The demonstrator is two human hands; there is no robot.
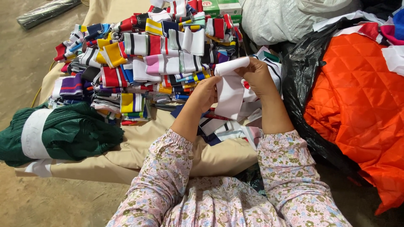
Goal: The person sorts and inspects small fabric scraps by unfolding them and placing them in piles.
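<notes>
Both my hands hold one white knitted band (pixel 229 90) upright in front of me. My left hand (pixel 205 93) grips its left edge about halfway down. At the band's folded top right edge, my right hand (pixel 257 76) pinches it. Several more striped bands (pixel 219 126) lie loose just under my hands. Beyond them spreads a big heap of folded striped bands (pixel 147 54) in red, white, yellow, navy and purple. My sleeves are pink floral fabric.
A beige cloth bundle (pixel 168 147) carries the heap. A dark green pleated fabric roll with a white band (pixel 63 132) lies at left. Orange quilted fabric (pixel 362 105) on black plastic (pixel 301 71) fills the right. A white sack (pixel 277 19) and green boxes (pixel 221 7) sit behind.
</notes>
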